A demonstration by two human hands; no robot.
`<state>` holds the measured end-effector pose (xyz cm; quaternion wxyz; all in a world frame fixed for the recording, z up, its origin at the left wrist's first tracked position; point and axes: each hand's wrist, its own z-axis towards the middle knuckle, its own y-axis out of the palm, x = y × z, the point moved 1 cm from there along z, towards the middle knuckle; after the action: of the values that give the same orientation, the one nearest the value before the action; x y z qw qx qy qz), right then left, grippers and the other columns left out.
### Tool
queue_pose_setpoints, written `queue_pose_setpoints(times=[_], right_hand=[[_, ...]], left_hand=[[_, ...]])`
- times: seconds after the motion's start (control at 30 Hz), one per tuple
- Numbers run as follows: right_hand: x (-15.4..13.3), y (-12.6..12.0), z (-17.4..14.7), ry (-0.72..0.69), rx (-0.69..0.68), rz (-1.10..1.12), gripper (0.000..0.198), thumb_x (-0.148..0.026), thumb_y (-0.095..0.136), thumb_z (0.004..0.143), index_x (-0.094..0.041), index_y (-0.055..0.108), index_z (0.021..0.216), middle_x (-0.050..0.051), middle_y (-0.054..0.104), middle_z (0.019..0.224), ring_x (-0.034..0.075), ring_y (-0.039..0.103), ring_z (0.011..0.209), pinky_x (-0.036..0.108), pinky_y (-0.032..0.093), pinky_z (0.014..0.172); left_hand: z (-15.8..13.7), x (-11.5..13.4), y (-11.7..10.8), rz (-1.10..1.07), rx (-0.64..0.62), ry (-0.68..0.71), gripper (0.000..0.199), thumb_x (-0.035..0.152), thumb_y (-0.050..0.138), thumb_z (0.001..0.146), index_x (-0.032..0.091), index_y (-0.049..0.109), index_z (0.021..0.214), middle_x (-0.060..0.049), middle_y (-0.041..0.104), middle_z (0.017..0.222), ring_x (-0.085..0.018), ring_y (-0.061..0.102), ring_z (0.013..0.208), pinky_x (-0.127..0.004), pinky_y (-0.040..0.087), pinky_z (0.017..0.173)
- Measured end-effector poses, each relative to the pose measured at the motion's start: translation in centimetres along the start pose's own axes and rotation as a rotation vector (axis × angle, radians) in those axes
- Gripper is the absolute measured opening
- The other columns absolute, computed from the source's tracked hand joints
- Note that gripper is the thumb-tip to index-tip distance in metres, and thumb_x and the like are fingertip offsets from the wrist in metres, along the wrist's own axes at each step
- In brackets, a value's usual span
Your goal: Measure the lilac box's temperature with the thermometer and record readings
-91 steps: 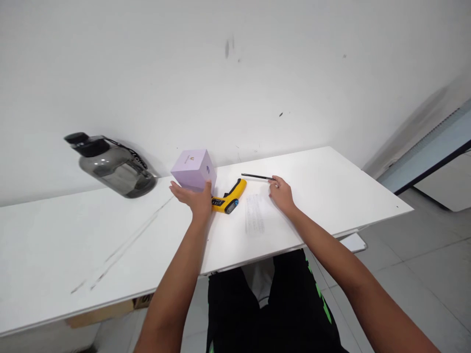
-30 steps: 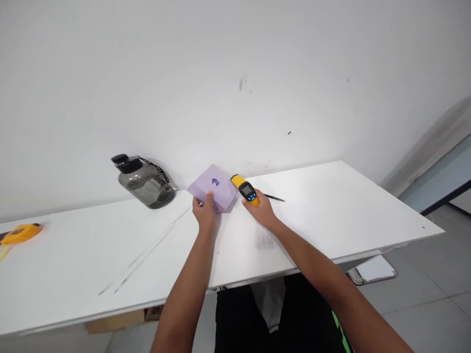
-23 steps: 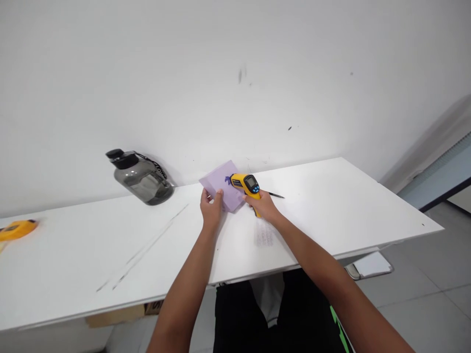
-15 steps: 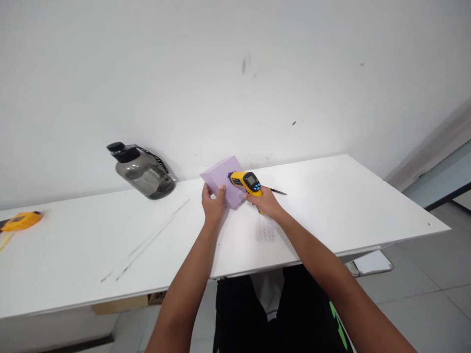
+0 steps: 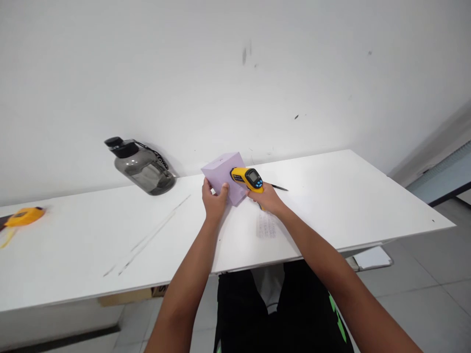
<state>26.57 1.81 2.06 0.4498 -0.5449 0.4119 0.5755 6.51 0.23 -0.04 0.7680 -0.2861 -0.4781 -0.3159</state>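
Observation:
Upright on the table, or just above it, is a light purple box (image 5: 222,177); I cannot tell whether its base touches. My left hand (image 5: 215,200) grips its left lower side, thumb on the front face and fingers behind the edge. In my right hand (image 5: 268,198) is a yellow and black infrared thermometer (image 5: 246,176), held by its handle with the nose at the box's front face. Its small screen and blue buttons face me. Whether the nose touches the box cannot be made out.
A dark pen (image 5: 279,187) lies behind my right hand. A grey water bottle (image 5: 145,169) stands by the wall at left, and a yellow tape measure (image 5: 25,216) lies farther left. Faint writing marks the white table (image 5: 349,196) near my right wrist.
The box has turned slightly, so more of its top shows. The thermometer has shifted a little to the right with my right hand. My view has tilted slightly.

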Motion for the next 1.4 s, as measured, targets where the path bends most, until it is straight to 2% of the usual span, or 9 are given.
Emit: queue_pose_setpoints(times=[0.13,0.3,0.4,0.5,0.57,0.67,0.87,1.17,1.4], right_hand=[[0.0,0.0,0.0,-0.006,-0.012,-0.003,0.032,-0.04,0.079,0.071,-0.018,0.075,0.094,0.003,0.074,0.088,0.018,0.064,0.076,0.031,0.05,0.071],[0.2,0.2,-0.1,-0.011,-0.008,0.005,0.034,-0.043,0.08,0.073,-0.018,0.073,0.094,0.003,0.071,0.083,0.019,0.064,0.075,0.033,0.053,0.071],[0.3,0.6,-0.2,-0.118,0.045,0.021,0.049,-0.043,0.081,0.075,-0.019,0.071,0.116,0.007,0.075,0.108,0.024,0.069,0.096,0.038,0.057,0.087],[0.3,0.8,-0.4,-0.227,0.143,-0.022,0.071,-0.042,0.075,0.083,-0.021,0.053,0.147,0.013,0.069,0.135,0.027,0.067,0.118,0.042,0.056,0.102],[0.4,0.8,-0.4,-0.261,0.207,-0.114,0.077,-0.041,0.069,0.089,-0.02,0.042,0.158,0.017,0.063,0.145,0.029,0.065,0.126,0.045,0.054,0.107],[0.5,0.6,-0.4,-0.299,0.298,-0.259,0.078,-0.041,0.062,0.094,-0.018,0.033,0.162,0.021,0.057,0.152,0.032,0.06,0.134,0.048,0.05,0.113],[0.9,0.5,-0.3,-0.246,0.347,-0.336,0.078,-0.04,0.057,0.096,-0.021,0.028,0.166,0.021,0.056,0.153,0.032,0.063,0.13,0.048,0.053,0.107],[0.4,0.7,-0.7,-0.214,0.351,-0.249,0.087,-0.04,0.06,0.094,-0.019,0.022,0.169,0.018,0.067,0.132,0.029,0.068,0.108,0.046,0.057,0.095],[0.4,0.8,-0.9,-0.245,0.346,-0.239,0.088,-0.042,0.061,0.092,-0.019,0.023,0.168,0.017,0.066,0.129,0.029,0.068,0.115,0.041,0.057,0.095]], left_hand=[[0.0,-0.3,0.0,0.003,0.009,-0.007,0.076,0.051,0.082,0.077,0.021,0.059,0.143,-0.016,0.064,0.137,-0.03,0.062,0.123,-0.04,0.059,0.092],[-0.1,0.2,0.0,-0.008,0.023,-0.015,0.075,0.05,0.083,0.078,0.022,0.059,0.143,-0.015,0.065,0.139,-0.03,0.062,0.126,-0.043,0.055,0.105],[-0.1,0.7,0.0,-0.011,0.015,-0.011,0.07,0.049,0.081,0.08,0.02,0.06,0.14,-0.015,0.066,0.137,-0.03,0.063,0.124,-0.044,0.053,0.11],[-0.1,0.9,0.0,-0.016,0.026,-0.032,0.07,0.049,0.081,0.079,0.019,0.059,0.139,-0.017,0.065,0.138,-0.031,0.063,0.126,-0.046,0.051,0.112],[-0.1,0.8,0.1,-0.02,0.045,-0.057,0.073,0.049,0.083,0.078,0.019,0.058,0.14,-0.017,0.063,0.142,-0.032,0.061,0.131,-0.047,0.049,0.115],[0.0,0.6,0.1,-0.026,0.077,-0.068,0.08,0.047,0.085,0.077,0.02,0.054,0.145,-0.017,0.058,0.15,-0.032,0.057,0.137,-0.047,0.044,0.121],[0.3,0.0,-0.2,-0.02,0.144,-0.022,0.093,0.046,0.089,0.075,0.02,0.044,0.152,-0.019,0.049,0.157,-0.031,0.049,0.148,-0.045,0.038,0.127],[0.2,-0.6,0.1,0.107,0.139,0.033,0.108,0.04,0.095,0.066,0.022,0.038,0.155,-0.018,0.041,0.159,-0.033,0.04,0.153,-0.046,0.032,0.13],[0.0,-0.6,0.4,0.095,0.132,0.05,0.105,0.037,0.095,0.065,0.02,0.036,0.15,-0.019,0.04,0.156,-0.033,0.04,0.151,-0.046,0.032,0.129]])
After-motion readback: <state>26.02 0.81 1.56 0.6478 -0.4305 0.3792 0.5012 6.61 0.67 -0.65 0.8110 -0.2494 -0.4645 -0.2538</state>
